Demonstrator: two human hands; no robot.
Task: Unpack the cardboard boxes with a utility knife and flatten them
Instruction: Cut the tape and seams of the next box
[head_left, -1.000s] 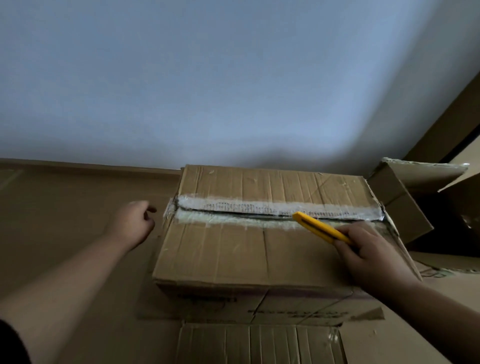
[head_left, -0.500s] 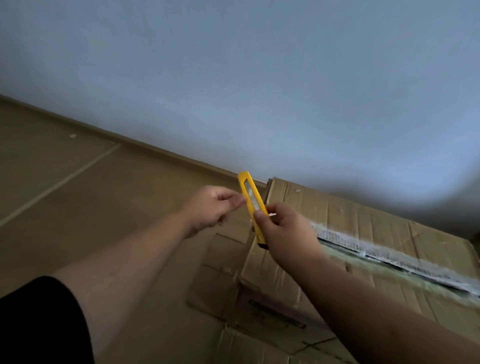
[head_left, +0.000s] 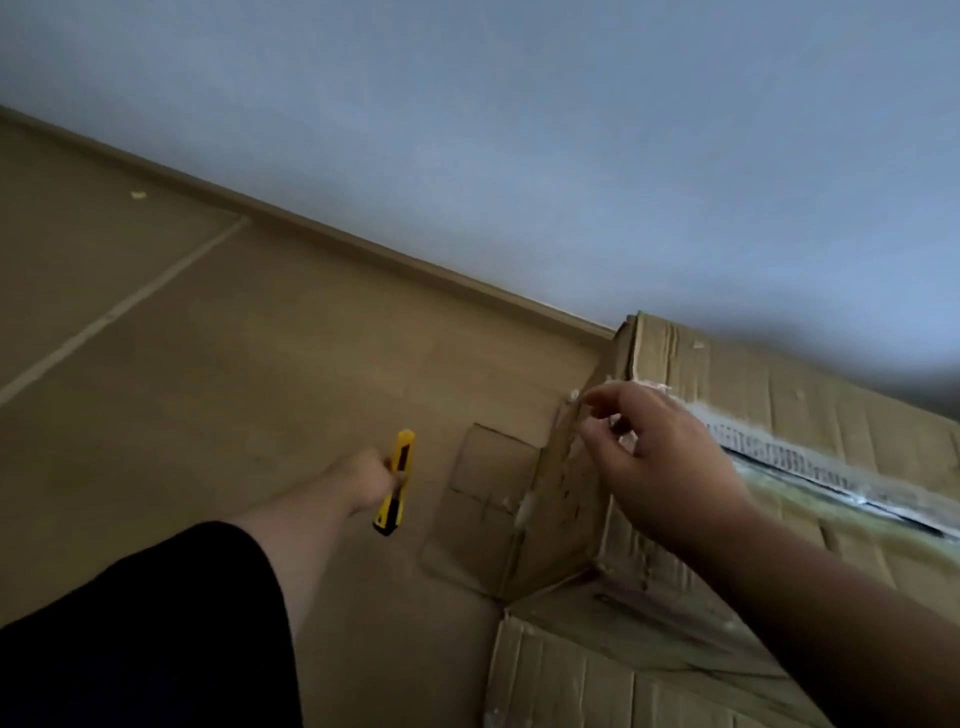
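Note:
A worn cardboard box (head_left: 810, 415) sits on the floor at the right, its top seam covered with whitish tape (head_left: 800, 457) that is slit along the middle. My left hand (head_left: 369, 480) holds a yellow utility knife (head_left: 397, 480) low over the floor, left of the box. My right hand (head_left: 660, 457) hovers at the box's near left top corner, thumb and forefinger pinched at the loose end of the tape. Whether the knife's blade is out is too small to tell.
Flattened cardboard flaps (head_left: 488, 499) lie on the floor against the box's left side, with more cardboard (head_left: 597, 680) in front of it. A pale wall (head_left: 519, 130) and baseboard run behind. Brown floor (head_left: 208, 364) stretches to the left.
The knife passed from my right hand to my left, which moved it down and left toward the floor. My right hand went to the tape end at the box's corner.

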